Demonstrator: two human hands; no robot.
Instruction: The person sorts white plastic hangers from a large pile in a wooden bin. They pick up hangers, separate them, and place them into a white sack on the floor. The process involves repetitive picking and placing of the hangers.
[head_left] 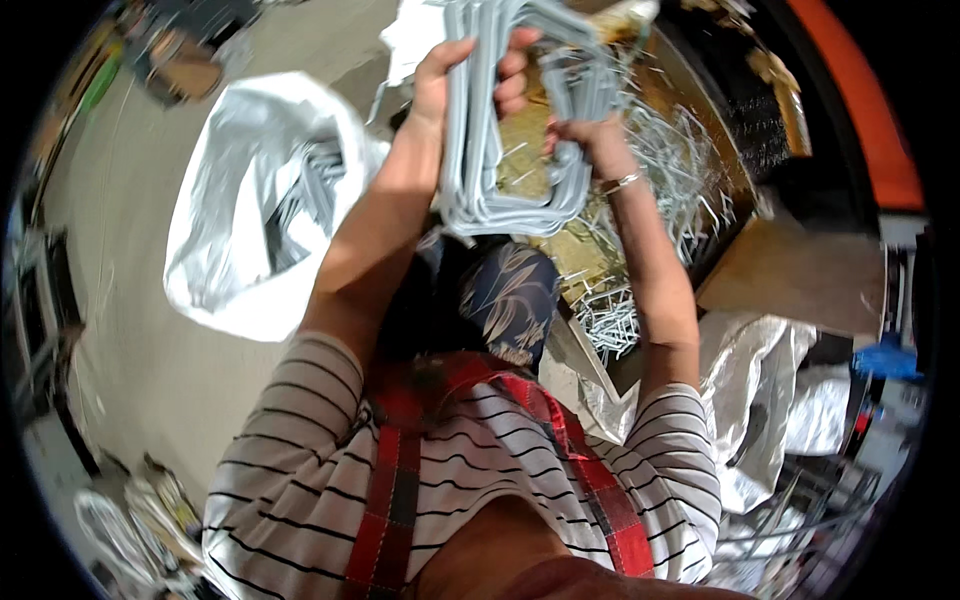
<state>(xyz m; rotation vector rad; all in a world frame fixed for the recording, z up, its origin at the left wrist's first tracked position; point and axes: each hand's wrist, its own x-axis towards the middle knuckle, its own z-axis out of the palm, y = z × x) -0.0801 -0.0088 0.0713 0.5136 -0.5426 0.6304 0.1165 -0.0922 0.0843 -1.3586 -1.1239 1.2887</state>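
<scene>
A bundle of grey bent bars, shaped like rounded rectangular frames (470, 200), is held up in front of me at the top centre. My left hand (435, 80) wraps around its left side, with the fingertips showing on the inner edge. On the other side, my right hand (598, 143) closes on the bars at their right end, thumb and fingers pinched near a curved tip. Behind and below the bundle, many thin silvery bent metal pieces (670, 165) lie loose in a box-like tray.
To my left stands an open white sack (205, 225) with similar grey bars (312, 190) inside. A brown cardboard sheet (795, 275) lies at the right, above a crumpled whitish sack (750, 390). An orange beam (865, 100) runs along the far right.
</scene>
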